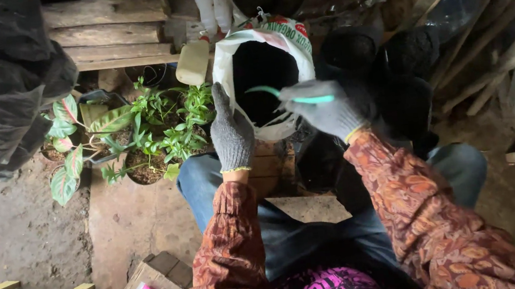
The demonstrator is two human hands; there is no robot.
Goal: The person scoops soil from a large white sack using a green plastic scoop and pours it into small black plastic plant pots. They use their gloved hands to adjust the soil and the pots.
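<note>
Sack (230,71) mouth between hands; left hand (231,134) flat against rim, right hand (324,113) pinching green tool (294,98) above opening.

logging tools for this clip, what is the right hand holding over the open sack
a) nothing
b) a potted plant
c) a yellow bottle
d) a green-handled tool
d: the gloved right hand grips a thin green-handled tool that reaches across the dark mouth of the white sack, while the left hand rests on the sack's rim.
</note>
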